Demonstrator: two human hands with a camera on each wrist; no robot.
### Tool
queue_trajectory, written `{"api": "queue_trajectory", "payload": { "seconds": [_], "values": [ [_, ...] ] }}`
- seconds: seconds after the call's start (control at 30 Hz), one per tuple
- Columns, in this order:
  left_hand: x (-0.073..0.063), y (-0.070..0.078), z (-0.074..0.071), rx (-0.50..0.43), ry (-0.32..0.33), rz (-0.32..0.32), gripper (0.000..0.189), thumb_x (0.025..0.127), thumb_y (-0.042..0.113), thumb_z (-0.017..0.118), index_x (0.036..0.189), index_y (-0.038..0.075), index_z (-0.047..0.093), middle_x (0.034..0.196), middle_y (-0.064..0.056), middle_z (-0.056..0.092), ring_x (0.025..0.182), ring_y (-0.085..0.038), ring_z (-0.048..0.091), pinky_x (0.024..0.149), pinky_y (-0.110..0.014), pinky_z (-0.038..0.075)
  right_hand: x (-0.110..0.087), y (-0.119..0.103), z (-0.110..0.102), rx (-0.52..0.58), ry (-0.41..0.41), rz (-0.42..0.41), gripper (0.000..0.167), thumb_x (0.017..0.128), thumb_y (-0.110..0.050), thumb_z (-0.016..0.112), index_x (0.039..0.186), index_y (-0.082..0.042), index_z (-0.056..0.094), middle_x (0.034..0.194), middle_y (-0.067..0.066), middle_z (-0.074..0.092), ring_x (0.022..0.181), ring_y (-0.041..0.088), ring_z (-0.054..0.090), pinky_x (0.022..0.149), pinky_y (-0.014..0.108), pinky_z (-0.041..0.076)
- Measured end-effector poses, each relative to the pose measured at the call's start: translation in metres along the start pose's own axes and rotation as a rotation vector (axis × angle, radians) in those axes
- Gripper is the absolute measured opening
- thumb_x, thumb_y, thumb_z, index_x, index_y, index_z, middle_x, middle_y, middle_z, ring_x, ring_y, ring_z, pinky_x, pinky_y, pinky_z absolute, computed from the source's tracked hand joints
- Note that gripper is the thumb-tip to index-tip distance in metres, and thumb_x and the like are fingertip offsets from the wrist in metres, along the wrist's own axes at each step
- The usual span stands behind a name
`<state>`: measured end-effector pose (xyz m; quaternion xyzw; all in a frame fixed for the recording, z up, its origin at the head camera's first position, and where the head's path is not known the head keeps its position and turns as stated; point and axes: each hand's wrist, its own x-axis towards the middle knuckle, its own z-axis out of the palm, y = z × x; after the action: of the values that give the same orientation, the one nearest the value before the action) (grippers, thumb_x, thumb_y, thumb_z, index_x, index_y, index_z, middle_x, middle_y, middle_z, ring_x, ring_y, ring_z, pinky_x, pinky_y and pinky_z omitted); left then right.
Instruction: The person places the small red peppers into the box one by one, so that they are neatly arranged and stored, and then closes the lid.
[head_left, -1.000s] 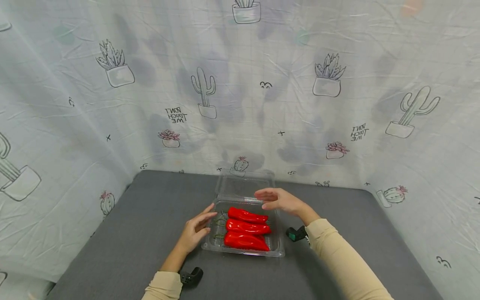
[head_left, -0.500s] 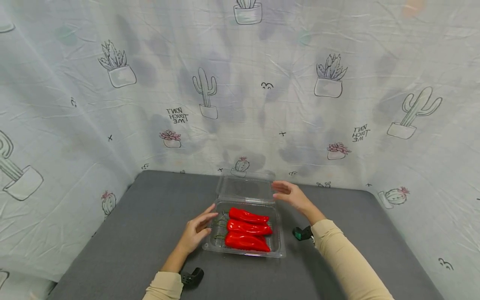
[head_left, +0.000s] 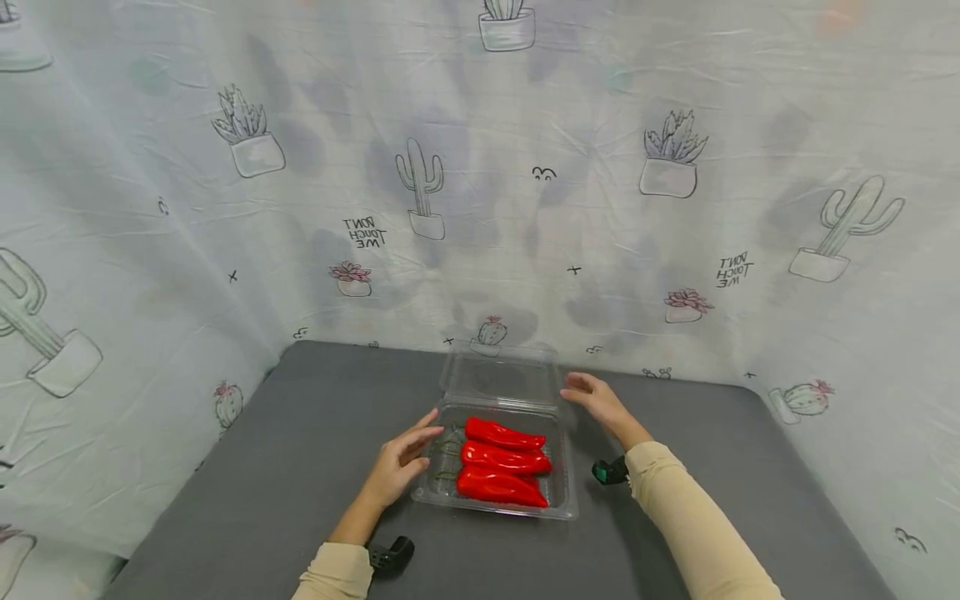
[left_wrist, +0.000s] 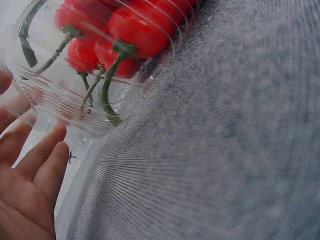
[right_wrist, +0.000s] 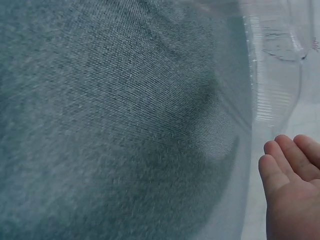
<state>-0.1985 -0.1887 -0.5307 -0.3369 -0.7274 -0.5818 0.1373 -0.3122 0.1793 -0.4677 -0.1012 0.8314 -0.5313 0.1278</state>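
Observation:
A clear plastic clamshell container (head_left: 495,510) lies on the grey table with its hinged lid (head_left: 501,379) raised at the back. Inside are several red peppers (head_left: 504,458), their green stems (left_wrist: 107,95) toward the left wall. My left hand (head_left: 396,465) rests its relaxed fingertips at the container's left rim. Just off the lid's right edge is my right hand (head_left: 600,402), fingers loosely bent and holding nothing. In the right wrist view its fingertips point at the clear plastic edge (right_wrist: 270,105).
Grey cloth covers the table (head_left: 315,400) on all sides of the container. A pale curtain (head_left: 480,208) printed with cacti hangs behind and at both sides. Black wrist-worn devices (head_left: 392,557) sit below each wrist.
My right hand has moved right, from over the container's back right corner to beside the open lid. The left hand keeps its place at the left rim. The view shifts slightly.

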Motion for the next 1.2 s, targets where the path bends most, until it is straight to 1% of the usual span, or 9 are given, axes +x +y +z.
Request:
{"api": "queue_trajectory", "payload": {
  "seconds": [0.1,0.23,0.33,0.47,0.57,0.77,0.93,1.1,1.2],
  "values": [
    [0.000,-0.001,0.000,-0.005,-0.003,0.002,0.042,0.084,-0.016,0.052,0.126,-0.016,0.050,0.144,-0.037,0.031,0.134,-0.029,0.041,0.105,-0.020,0.037,0.006,0.002,0.003,-0.013,-0.002,0.028,0.065,0.096,-0.026,0.055,0.146,0.004,0.028,0.149,0.025,0.031,0.137,0.041,0.029,0.111,0.056,0.028],
    [-0.001,-0.001,0.000,-0.002,0.007,-0.022,0.043,0.083,-0.017,0.052,0.125,-0.016,0.051,0.144,-0.035,0.032,0.134,-0.025,0.042,0.105,-0.020,0.037,0.014,0.002,0.008,-0.054,0.003,0.076,0.066,0.095,-0.031,0.054,0.146,0.004,0.028,0.149,0.024,0.031,0.136,0.042,0.030,0.111,0.056,0.028],
    [-0.001,0.000,0.002,0.005,0.013,-0.041,0.044,0.081,-0.018,0.052,0.125,-0.016,0.051,0.144,-0.034,0.033,0.133,-0.028,0.042,0.104,-0.018,0.037,0.016,-0.002,0.012,-0.056,-0.013,0.118,0.067,0.096,-0.033,0.053,0.146,0.004,0.027,0.150,0.025,0.029,0.137,0.042,0.030,0.111,0.055,0.029],
    [-0.001,-0.001,0.002,0.006,0.018,-0.048,0.044,0.080,-0.019,0.051,0.124,-0.016,0.052,0.144,-0.035,0.033,0.130,-0.037,0.042,0.104,-0.018,0.037,0.017,-0.008,0.016,0.024,-0.024,0.140,0.066,0.097,-0.029,0.051,0.145,0.008,0.025,0.150,0.027,0.027,0.137,0.042,0.029,0.112,0.052,0.030],
    [-0.001,-0.001,0.002,0.004,0.019,-0.044,0.044,0.080,-0.018,0.051,0.124,-0.016,0.051,0.143,-0.036,0.033,0.129,-0.041,0.042,0.104,-0.019,0.038,0.017,-0.009,0.016,0.109,-0.020,0.131,0.064,0.098,-0.023,0.049,0.145,0.010,0.022,0.150,0.029,0.024,0.138,0.042,0.027,0.114,0.049,0.028],
    [0.000,-0.001,0.000,0.005,0.016,-0.042,0.043,0.082,-0.017,0.053,0.125,-0.017,0.051,0.143,-0.037,0.032,0.131,-0.036,0.042,0.104,-0.018,0.038,0.016,-0.011,0.015,0.234,-0.013,0.097,0.063,0.098,-0.017,0.047,0.147,0.009,0.016,0.153,0.028,0.017,0.141,0.041,0.021,0.116,0.047,0.025],
    [0.001,0.001,0.000,0.011,0.013,-0.035,0.043,0.082,-0.017,0.053,0.125,-0.016,0.051,0.143,-0.037,0.032,0.131,-0.035,0.041,0.104,-0.018,0.038,0.015,-0.014,0.015,0.332,0.013,0.073,0.063,0.098,-0.013,0.048,0.147,0.010,0.015,0.153,0.027,0.018,0.141,0.039,0.022,0.116,0.046,0.025],
    [0.001,0.002,0.001,0.024,0.011,-0.023,0.041,0.084,-0.015,0.054,0.124,-0.017,0.051,0.143,-0.037,0.032,0.132,-0.031,0.043,0.104,-0.018,0.038,0.013,-0.018,0.012,0.386,0.034,0.039,0.061,0.098,-0.008,0.046,0.146,0.013,0.014,0.151,0.030,0.020,0.140,0.040,0.023,0.117,0.046,0.024],
    [0.000,0.003,0.002,0.021,0.017,-0.035,0.041,0.084,-0.014,0.054,0.124,-0.017,0.051,0.143,-0.036,0.033,0.132,-0.029,0.043,0.104,-0.018,0.038,0.013,-0.021,0.012,0.389,0.048,0.027,0.060,0.097,-0.006,0.046,0.145,0.015,0.015,0.150,0.031,0.022,0.140,0.040,0.024,0.117,0.046,0.023]
  ]
}}
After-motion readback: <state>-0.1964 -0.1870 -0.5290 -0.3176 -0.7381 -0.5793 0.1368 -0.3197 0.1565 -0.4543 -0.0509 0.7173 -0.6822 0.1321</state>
